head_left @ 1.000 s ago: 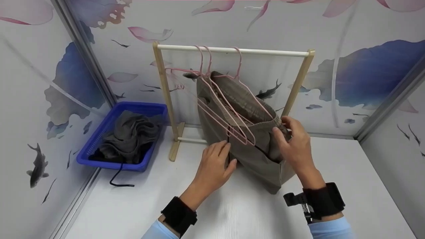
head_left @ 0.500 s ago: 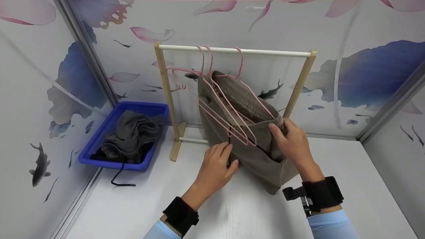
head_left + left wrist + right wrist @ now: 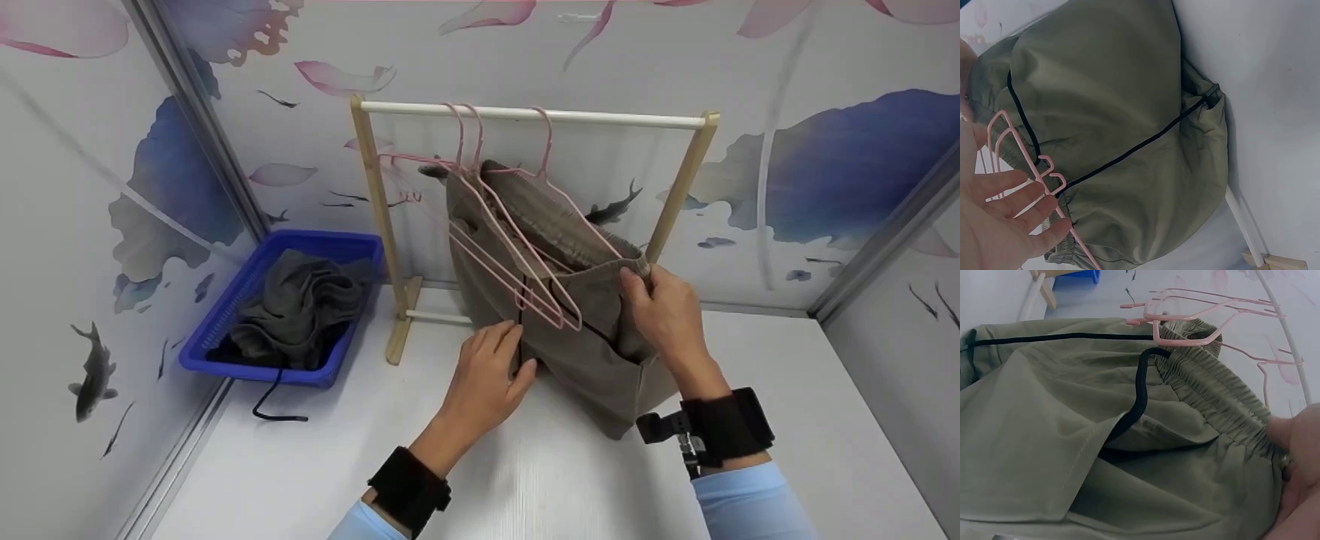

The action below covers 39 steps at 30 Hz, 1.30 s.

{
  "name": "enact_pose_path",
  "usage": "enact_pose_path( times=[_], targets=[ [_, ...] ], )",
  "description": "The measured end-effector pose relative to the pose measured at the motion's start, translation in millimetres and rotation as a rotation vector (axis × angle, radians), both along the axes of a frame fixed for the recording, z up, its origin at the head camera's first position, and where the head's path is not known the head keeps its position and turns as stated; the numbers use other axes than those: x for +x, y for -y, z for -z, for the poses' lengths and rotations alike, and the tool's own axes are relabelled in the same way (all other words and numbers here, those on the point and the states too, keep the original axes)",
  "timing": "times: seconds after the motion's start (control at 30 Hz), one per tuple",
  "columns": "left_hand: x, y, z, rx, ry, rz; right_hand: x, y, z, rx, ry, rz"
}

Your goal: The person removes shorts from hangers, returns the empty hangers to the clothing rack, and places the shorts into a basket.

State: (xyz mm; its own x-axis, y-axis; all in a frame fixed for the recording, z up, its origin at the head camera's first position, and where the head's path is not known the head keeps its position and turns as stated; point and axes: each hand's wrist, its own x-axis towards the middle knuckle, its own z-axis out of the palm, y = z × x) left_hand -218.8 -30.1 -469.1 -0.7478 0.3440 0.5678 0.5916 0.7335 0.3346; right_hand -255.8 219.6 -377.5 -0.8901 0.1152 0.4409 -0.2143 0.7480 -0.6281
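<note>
A pair of olive-brown drawstring shorts hangs tilted from the rack, its elastic waistband gathered and gaping upward. Inside the waist opening sits one pink hanger. Two more pink hangers cross in front of the shorts, their lower ends close above my left hand. That hand's fingers are spread loosely; in the left wrist view, fingertips lie right at the hanger's bar. My right hand pinches the right end of the waistband, thumb on the outside. A black drawstring runs across the fabric.
The wooden rack with its white rail stands near the back wall. At its left, a blue basket holds crumpled dark grey clothing; a black cord trails from it onto the white table.
My right hand has gone from loosely touching the waistband to pinching it and has drawn its corner slightly right. The left hand stays almost where it was.
</note>
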Motion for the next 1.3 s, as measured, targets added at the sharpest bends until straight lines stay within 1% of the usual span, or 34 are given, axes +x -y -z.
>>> enact_pose_path(
  times=[0.1, 0.3, 0.43, 0.77, 1.03, 1.3],
  targets=[
    [0.3, 2.5, 1.4, 0.019, -0.001, 0.002, -0.2, 3.5, 1.8, 0.002, -0.041, 0.043],
    [1.1, 6.8, 3.3, 0.051, 0.014, -0.009, -0.8, 7.0, 7.8, -0.040, -0.166, 0.115],
    [1.0, 8.1, 2.9, 0.061, 0.029, -0.010, -0.8, 7.2, 10.1, -0.065, -0.206, 0.143],
    [-0.5, 9.8, 2.0, 0.086, 0.033, -0.025, -0.1, 5.3, 12.6, -0.090, -0.265, 0.197],
    [-1.0, 10.4, 3.5, 0.106, 0.048, -0.029, 3.3, -0.1, 11.0, -0.104, -0.313, 0.198],
    [0.1, 10.7, 2.4, 0.096, 0.034, -0.033, 6.5, -4.9, 8.8, -0.112, -0.311, 0.217]
  ],
)
